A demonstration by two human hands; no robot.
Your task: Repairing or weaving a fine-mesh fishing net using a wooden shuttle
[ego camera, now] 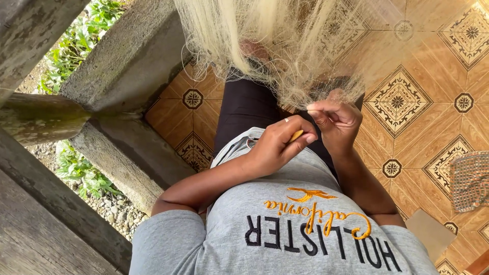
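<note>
I see left hand [277, 147] pinch small yellow tool [296, 135]. Right hand [336, 122] pinches pale net threads [285, 61]. Net looks light, floppy, tangly; I'd grab near edge.

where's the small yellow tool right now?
Head view, centre: the small yellow tool is pinched in the left hand, just left of the right hand, below the pale fibre bundle.

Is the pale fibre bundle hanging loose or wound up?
Hanging loose. The pale fibre bundle fans out in free strands above the lap; the right hand pinches a few strands at its lower edge.
</note>
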